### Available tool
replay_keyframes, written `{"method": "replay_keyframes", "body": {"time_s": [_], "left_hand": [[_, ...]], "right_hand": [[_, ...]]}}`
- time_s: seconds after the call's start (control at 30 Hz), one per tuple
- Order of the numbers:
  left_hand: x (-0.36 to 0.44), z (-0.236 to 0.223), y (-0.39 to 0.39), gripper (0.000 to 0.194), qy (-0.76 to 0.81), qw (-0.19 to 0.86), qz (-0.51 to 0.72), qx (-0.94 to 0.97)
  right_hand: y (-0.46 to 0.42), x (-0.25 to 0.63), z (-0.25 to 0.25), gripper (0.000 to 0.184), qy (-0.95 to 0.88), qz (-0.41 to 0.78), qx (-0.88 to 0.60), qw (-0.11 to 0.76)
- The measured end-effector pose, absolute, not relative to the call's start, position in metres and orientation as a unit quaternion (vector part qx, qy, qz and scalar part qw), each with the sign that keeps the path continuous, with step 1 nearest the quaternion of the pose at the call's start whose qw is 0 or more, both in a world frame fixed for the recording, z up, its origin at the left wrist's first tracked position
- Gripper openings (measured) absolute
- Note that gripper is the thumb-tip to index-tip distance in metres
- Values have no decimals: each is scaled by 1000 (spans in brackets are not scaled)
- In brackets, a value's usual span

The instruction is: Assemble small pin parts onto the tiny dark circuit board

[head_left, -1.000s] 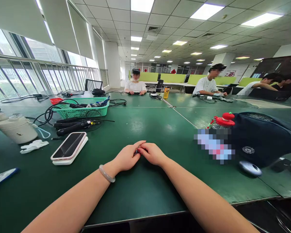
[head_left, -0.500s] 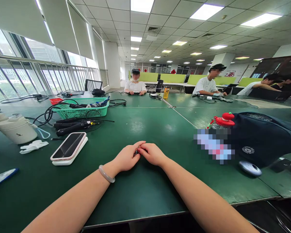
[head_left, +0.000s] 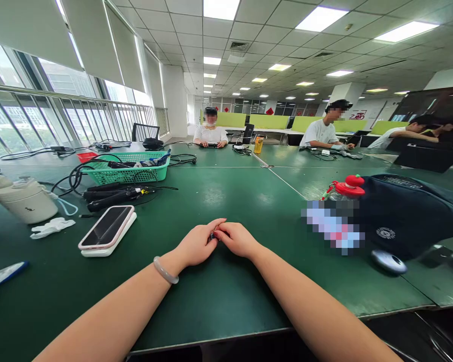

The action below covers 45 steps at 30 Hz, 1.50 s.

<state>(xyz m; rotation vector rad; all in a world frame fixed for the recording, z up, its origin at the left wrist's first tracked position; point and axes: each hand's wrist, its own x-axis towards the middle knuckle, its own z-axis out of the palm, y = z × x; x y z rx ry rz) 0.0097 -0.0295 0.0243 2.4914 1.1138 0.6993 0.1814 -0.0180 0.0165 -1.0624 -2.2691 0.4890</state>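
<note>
My left hand [head_left: 197,245] and my right hand [head_left: 238,239] meet over the green table [head_left: 219,306], fingertips touching and fingers curled. Between them shows a sliver of a small dark, shiny thing [head_left: 212,235], mostly covered by the fingers, so its kind is unclear. A pale bangle [head_left: 166,271] circles my left wrist. To the left, a phone in a pink case [head_left: 107,227] rests on a white slab-like object.
Left stand a green basket [head_left: 136,174] of cables and tools, black-handled items [head_left: 113,196] and a cream bottle [head_left: 24,201]. Right are a dark bag [head_left: 411,211], a red-lidded bottle [head_left: 349,187] and an oval mouse-like object [head_left: 388,262]. Several people sit across the table.
My hands have barely moved and stay together. At the far right, a dark laptop-like panel near the co-workers has shifted and now shows more fully.
</note>
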Motion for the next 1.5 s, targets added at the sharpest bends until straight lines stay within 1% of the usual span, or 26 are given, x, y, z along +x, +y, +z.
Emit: {"method": "replay_keyframes", "body": {"time_s": [0.13,0.23,0.4,0.53,0.6,0.7,0.77,0.87,0.97,1.07,1.17,1.33,1.5], "left_hand": [[9,25,-27,52,425,163,250,855],[9,26,-25,50,460,175,256,832],[7,27,-23,44,502,183,262,804],[4,24,-21,35,515,177,256,799],[3,22,-19,31,528,179,258,789],[1,19,-16,30,545,191,271,770],[1,18,-15,30,542,220,281,761],[3,16,-15,32,500,320,299,747],[5,13,-14,35,456,419,320,717],[6,10,-12,37,442,456,346,691],[4,10,-10,37,449,438,362,690],[-1,7,-3,34,492,356,363,707],[-1,5,-1,31,508,318,361,715]], "right_hand": [[-17,182,17,26,-848,190,-402,289],[-13,183,14,27,-834,182,-436,284],[-7,185,5,22,-814,166,-502,242],[-7,186,1,30,-831,153,-486,221],[-8,185,1,29,-840,146,-477,211],[-11,182,2,23,-849,136,-467,204],[-12,180,3,16,-856,130,-458,202],[-13,178,4,8,-864,130,-445,196],[-13,179,5,7,-866,137,-441,192],[-12,181,5,7,-865,142,-442,190],[-10,183,5,8,-864,148,-442,193],[-7,186,6,12,-856,159,-444,209],[-6,192,8,14,-847,170,-455,216]]}}
